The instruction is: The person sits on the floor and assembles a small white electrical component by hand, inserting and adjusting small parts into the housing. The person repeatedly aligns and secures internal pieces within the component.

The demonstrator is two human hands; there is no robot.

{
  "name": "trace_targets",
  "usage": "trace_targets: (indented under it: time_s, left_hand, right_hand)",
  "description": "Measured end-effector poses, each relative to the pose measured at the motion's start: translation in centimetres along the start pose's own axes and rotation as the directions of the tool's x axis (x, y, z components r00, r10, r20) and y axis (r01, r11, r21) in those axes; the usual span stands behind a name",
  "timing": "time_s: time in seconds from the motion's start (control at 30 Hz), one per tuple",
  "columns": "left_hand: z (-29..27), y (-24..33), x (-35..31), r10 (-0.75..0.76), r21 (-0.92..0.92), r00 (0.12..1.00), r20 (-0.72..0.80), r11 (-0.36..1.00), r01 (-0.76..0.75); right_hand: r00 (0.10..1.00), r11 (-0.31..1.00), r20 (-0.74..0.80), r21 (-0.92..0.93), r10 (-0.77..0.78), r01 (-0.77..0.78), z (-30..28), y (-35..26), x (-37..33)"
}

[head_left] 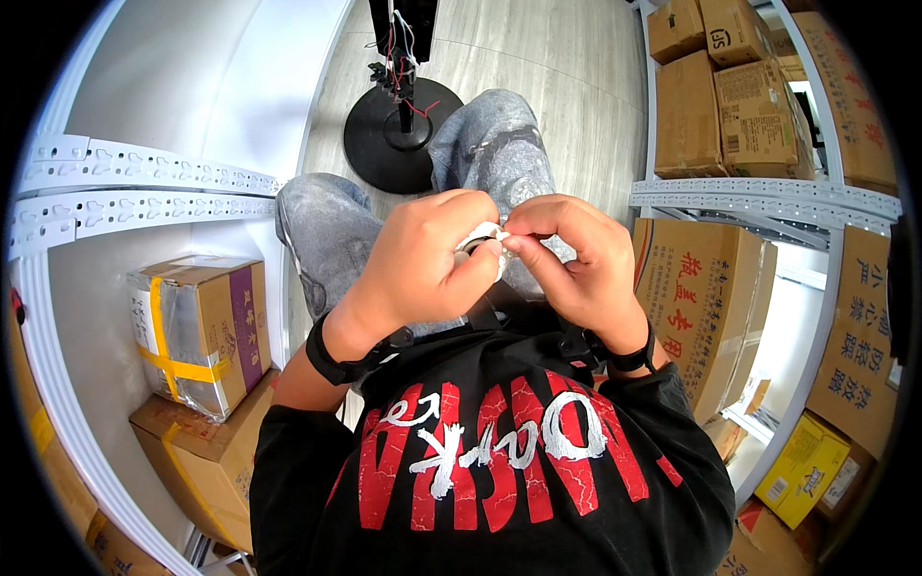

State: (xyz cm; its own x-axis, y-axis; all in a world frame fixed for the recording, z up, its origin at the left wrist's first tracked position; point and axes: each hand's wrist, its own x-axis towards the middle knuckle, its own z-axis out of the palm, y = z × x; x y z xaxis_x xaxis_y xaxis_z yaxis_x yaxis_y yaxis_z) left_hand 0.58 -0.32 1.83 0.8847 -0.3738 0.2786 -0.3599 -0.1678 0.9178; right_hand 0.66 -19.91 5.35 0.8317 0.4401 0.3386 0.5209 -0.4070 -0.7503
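Note:
Above my lap, my left hand (418, 254) is closed around a small white ring-shaped thing (479, 232) with a dark middle. It may be a roll of tape, but the fingers cover most of it. Thumb and forefinger of my right hand (576, 254) pinch a white bit at its right edge, close to my left thumb. Both hands nearly meet there. Below them are my knees in grey-blue jeans (495, 144). A black band (331, 350) is round my left wrist, and another black band (634, 359) is round my right.
A black stand with a round base (370, 144) and loose wires stands on the grey floor (547, 58) beyond my knees. White metal shelving (144, 206) rises on both sides. Cardboard boxes (682, 120) fill the right shelves; a yellow-taped box (206, 322) sits at left.

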Motion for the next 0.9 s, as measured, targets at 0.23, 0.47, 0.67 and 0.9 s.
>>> trace_targets:
  time_s: [0.23, 0.47, 0.67, 0.9]
  left_hand:
    - [-0.27, -0.25, 0.03, 0.008, 0.059, 0.998, 0.063, 0.998, -0.011]
    - [-0.30, -0.22, 0.11, 0.019, 0.009, 0.996, 0.089, 1.000, -0.020]
    - [0.06, -0.26, 0.20, 0.033, 0.026, 0.998, 0.053, 0.999, -0.034]
    - [0.41, -0.06, 0.36, 0.075, 0.081, 0.997, 0.011, 0.994, -0.076]
  right_hand:
    - [0.999, 0.998, -0.026, -0.061, -0.034, 0.033, 0.56, 0.21, -0.24]
    - [0.998, 0.999, -0.038, -0.006, -0.043, 0.043, 0.62, 0.44, -0.30]
    - [0.996, 0.997, -0.053, 0.018, 0.077, -0.076, 0.72, 0.08, -0.31]
    - [0.983, 0.979, -0.024, 0.097, 0.181, -0.178, 0.33, -0.39, -0.28]
